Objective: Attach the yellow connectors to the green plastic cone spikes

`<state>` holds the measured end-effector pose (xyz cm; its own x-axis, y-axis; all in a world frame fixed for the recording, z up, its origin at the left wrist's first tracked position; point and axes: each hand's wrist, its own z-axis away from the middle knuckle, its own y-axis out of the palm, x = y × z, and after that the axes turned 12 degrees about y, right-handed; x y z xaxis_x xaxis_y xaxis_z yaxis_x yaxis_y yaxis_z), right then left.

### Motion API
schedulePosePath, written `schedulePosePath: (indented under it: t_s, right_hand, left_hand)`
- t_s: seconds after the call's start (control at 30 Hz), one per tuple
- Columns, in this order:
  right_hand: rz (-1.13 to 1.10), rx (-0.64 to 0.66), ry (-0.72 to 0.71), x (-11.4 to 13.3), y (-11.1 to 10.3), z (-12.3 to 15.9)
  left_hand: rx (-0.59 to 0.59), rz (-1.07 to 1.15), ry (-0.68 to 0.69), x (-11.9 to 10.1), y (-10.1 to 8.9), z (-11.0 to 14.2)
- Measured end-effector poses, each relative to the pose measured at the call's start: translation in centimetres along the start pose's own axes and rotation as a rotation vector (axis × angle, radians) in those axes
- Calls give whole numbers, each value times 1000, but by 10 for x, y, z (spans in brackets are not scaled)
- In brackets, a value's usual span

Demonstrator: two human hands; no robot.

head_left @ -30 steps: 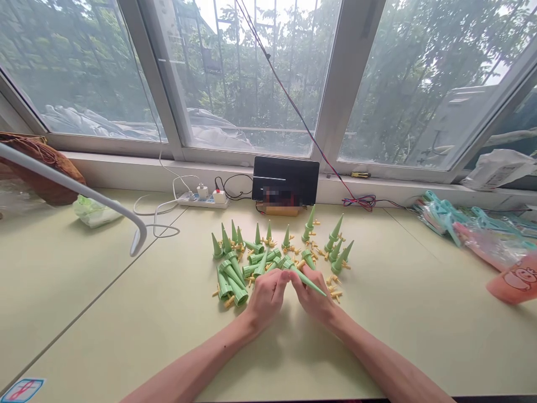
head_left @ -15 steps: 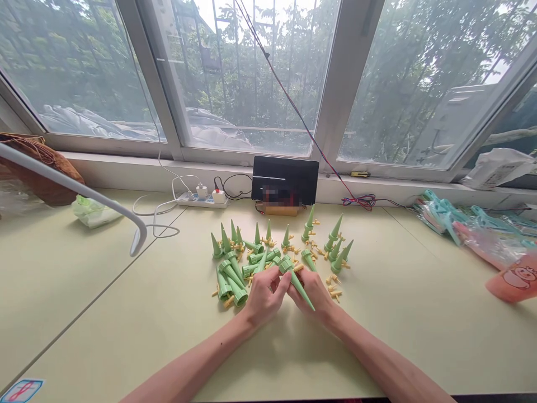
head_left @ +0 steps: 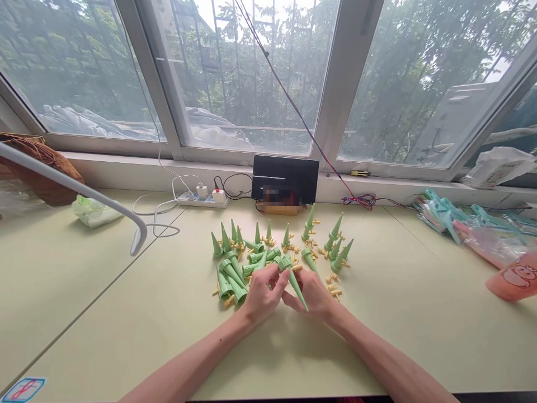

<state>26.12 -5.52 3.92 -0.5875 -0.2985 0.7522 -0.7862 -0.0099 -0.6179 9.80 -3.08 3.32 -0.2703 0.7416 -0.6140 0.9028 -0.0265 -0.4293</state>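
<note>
My left hand point(head_left: 260, 294) and my right hand point(head_left: 314, 294) meet over the table, both pinched on one green cone spike point(head_left: 294, 282). Its wide end points away from me and its tip points toward me. A small tan fitting point(head_left: 297, 268) sticks out of the spike near its wide end, by my right fingers. Just beyond my hands lies a pile of green cone spikes point(head_left: 235, 274). Several more spikes stand upright point(head_left: 335, 246) among scattered small tan fittings point(head_left: 334, 290).
A dark tablet point(head_left: 285, 180) leans against the window sill, beside a white power strip point(head_left: 202, 198) with cables. A white lamp arm point(head_left: 75, 190) reaches in from the left. Plastic bags point(head_left: 482, 235) and a pink packet point(head_left: 514, 277) lie at right. A brown bag point(head_left: 42, 168) sits far left.
The held spike has swung from pointing right to pointing nearly toward me. Both hands have shifted slightly nearer to me.
</note>
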Motion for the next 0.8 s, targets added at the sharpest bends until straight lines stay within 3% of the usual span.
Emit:
schedulePosePath:
  t_s: [0.33, 0.8]
  right_hand:
    - [12, 110, 90, -3, 1, -1]
    - [87, 156, 151, -4, -2, -2]
  left_hand:
    - [64, 144, -55, 1, -3, -4]
    - [120, 237, -33, 8, -5, -4]
